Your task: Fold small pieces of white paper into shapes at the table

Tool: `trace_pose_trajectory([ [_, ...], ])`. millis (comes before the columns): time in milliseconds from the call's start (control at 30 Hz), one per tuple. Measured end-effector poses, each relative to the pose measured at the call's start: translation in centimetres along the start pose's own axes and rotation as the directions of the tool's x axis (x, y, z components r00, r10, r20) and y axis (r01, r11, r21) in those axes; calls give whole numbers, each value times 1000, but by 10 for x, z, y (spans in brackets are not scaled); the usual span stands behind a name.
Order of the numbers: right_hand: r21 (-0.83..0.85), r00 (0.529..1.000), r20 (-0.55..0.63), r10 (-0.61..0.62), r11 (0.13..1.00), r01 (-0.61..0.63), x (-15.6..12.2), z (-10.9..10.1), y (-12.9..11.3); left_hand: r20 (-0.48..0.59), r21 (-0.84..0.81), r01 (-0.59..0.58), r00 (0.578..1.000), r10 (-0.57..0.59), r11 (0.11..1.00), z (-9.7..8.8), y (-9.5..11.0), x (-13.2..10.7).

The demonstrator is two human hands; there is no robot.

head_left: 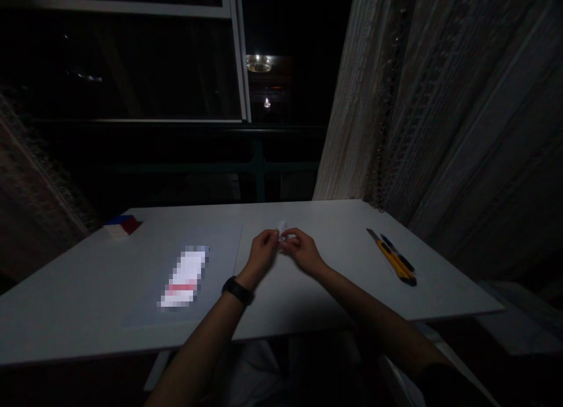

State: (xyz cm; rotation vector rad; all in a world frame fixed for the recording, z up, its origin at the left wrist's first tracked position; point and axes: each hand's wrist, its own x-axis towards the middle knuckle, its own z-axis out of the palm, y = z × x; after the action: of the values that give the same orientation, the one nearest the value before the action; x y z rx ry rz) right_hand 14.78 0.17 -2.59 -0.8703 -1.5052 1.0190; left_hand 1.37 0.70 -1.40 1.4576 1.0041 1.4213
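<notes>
- Paper (pixel 282 226): small white piece between both hands, over the counter (pixel 343 304).
- Left hand (pixel 263 247): fingers pinched together on its left edge.
- Right hand (pixel 304 253): fingers curled, slight gap, at its right side; too dim to tell if they grip.
- Handling: likely light, creases easily; pinch edges gently.

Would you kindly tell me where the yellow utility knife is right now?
In the head view, the yellow utility knife lies on the white table, right of the right hand, beside a slim dark pen-like item.
</notes>
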Motion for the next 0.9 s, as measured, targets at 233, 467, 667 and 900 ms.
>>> trace_pose_trajectory([
  [233, -522, 949, -150, -277, 838, 162, 0, -15, -16, 11, -69, 60, 998, -59, 996, -1, -3, 0],
  [467, -464, 946, -10, -325, 839, 284, 6, -22, -12, 217, -201, 166, 969, -122, 965, 3, -5, -5],
  [667, -426, 954, -43, -296, 869, 250, 5, -20, -10, 158, -137, 92, 985, -70, 986, 1, -5, -3],
  [900, -242, 986, -115, -118, 966, 87, 9, -20, 2, 191, -126, 82, 980, -57, 989, 2, -9, -1],
])
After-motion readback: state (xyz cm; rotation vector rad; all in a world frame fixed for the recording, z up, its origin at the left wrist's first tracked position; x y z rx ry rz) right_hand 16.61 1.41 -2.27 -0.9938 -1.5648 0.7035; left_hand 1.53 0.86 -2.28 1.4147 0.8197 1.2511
